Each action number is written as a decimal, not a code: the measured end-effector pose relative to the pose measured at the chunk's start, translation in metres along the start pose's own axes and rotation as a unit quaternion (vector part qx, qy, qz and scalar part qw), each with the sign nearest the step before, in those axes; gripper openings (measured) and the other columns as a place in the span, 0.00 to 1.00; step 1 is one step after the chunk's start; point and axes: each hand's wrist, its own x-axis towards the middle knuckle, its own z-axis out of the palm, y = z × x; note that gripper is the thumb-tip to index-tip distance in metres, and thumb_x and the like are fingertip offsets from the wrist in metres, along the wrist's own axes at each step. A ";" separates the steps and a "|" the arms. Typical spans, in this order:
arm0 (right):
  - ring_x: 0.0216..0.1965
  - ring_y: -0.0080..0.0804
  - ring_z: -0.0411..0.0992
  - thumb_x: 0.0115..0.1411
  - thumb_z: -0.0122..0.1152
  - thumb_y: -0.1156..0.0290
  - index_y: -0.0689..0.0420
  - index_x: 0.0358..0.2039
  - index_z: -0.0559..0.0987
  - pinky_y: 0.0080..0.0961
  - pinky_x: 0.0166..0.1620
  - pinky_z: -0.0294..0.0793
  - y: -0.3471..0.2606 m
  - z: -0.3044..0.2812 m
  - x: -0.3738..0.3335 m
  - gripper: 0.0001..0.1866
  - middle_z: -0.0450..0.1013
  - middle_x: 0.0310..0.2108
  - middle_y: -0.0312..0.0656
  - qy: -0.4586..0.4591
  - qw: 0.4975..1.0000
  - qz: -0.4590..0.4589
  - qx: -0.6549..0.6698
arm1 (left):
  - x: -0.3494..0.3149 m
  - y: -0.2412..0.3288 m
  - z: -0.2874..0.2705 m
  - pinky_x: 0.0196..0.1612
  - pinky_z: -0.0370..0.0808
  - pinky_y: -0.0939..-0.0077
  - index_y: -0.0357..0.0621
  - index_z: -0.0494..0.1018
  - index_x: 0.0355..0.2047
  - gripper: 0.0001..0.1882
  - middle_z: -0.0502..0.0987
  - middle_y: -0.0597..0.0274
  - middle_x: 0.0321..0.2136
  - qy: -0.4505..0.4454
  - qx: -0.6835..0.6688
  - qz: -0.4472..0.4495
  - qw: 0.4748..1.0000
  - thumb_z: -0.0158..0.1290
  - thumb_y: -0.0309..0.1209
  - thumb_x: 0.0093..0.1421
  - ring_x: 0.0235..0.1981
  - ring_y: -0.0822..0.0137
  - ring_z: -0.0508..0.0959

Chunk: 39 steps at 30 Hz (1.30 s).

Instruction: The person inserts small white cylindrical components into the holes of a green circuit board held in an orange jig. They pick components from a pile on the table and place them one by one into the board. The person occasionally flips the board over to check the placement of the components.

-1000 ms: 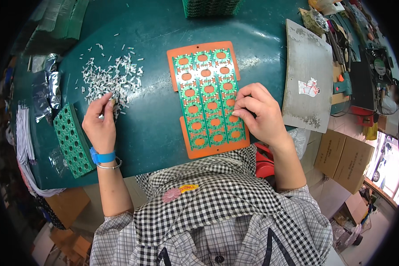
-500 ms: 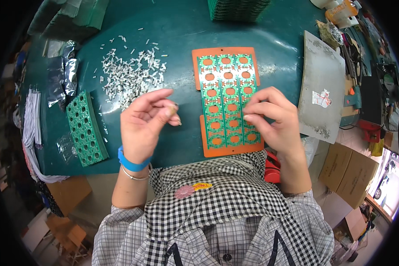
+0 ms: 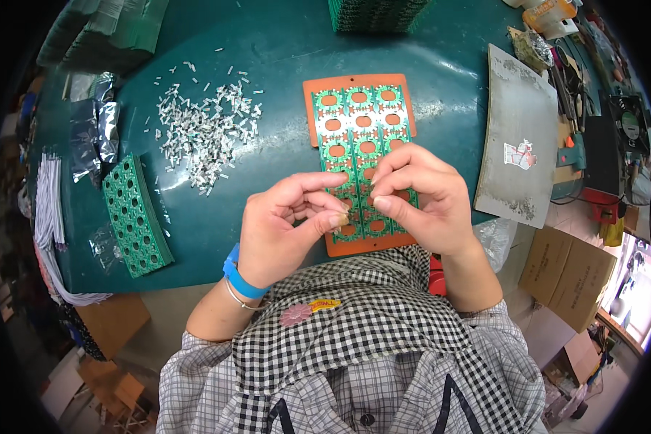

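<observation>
A panel of green circuit boards (image 3: pixel 336 131) with oval cutouts lies on an orange holder (image 3: pixel 311 108) in front of me. My left hand (image 3: pixel 286 228), with a blue band at its wrist, is over the panel's lower left side. Its thumb and fingers are drawn together; whatever they hold is too small to make out. Over the right side of the panel, my right hand (image 3: pixel 430 206) is closed in a pinch, its fingertips near the left hand's. Anything between them is hidden. Both hands cover much of the panel's lower part.
Small white parts (image 3: pixel 206 130) lie heaped on the green table left of the panel. Farther left are stacked green boards (image 3: pixel 134 217), silvery bags (image 3: pixel 98 130) and white cables (image 3: pixel 48 202). A grey sheet (image 3: pixel 517 137) lies at right; a board stack (image 3: pixel 376 14) stands at the back.
My left hand has moved right, from near the white parts to over the panel. My right hand has shifted left, and the hands are now close together.
</observation>
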 end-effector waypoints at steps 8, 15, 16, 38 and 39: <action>0.36 0.27 0.73 0.54 0.66 0.82 0.61 0.31 0.78 0.24 0.39 0.73 0.002 0.001 -0.010 0.05 0.73 0.38 0.39 -0.032 0.999 -0.024 -0.031 | 0.002 -0.003 0.014 0.41 0.82 0.80 0.36 0.74 0.54 0.22 0.84 0.59 0.34 -0.034 0.075 0.014 0.997 0.58 0.13 0.58 0.36 0.73 0.84; 0.38 0.34 0.70 0.54 0.60 0.83 0.60 0.28 0.73 0.28 0.42 0.70 0.009 -0.045 -0.038 0.05 0.71 0.37 0.41 -0.032 0.980 0.004 -0.197 | -0.002 -0.008 -0.011 0.42 0.83 0.77 0.29 0.72 0.54 0.19 0.79 0.57 0.37 0.032 -0.033 -0.009 0.999 0.53 0.13 0.62 0.37 0.68 0.83; 0.38 0.36 0.70 0.53 0.60 0.83 0.60 0.28 0.73 0.30 0.42 0.70 0.011 -0.045 -0.041 0.06 0.71 0.37 0.41 -0.035 0.975 -0.006 -0.218 | -0.001 -0.010 -0.016 0.41 0.83 0.76 0.28 0.72 0.54 0.19 0.79 0.56 0.37 0.047 -0.029 -0.006 0.998 0.55 0.15 0.62 0.36 0.66 0.84; 0.42 0.42 0.70 0.51 0.64 0.84 0.62 0.30 0.73 0.35 0.44 0.72 0.017 -0.046 -0.045 0.09 0.70 0.38 0.43 -0.066 0.957 -0.052 -0.277 | -0.006 -0.019 -0.017 0.40 0.80 0.80 0.33 0.79 0.41 0.09 0.80 0.58 0.35 0.042 -0.028 -0.030 0.998 0.61 0.18 0.59 0.34 0.72 0.81; 0.42 0.43 0.70 0.51 0.64 0.84 0.62 0.30 0.73 0.35 0.44 0.72 0.017 -0.046 -0.045 0.09 0.70 0.38 0.43 -0.069 0.956 -0.054 -0.280 | -0.007 -0.019 -0.017 0.42 0.80 0.79 0.32 0.79 0.42 0.09 0.80 0.58 0.36 0.031 -0.032 -0.032 0.998 0.60 0.17 0.59 0.36 0.71 0.81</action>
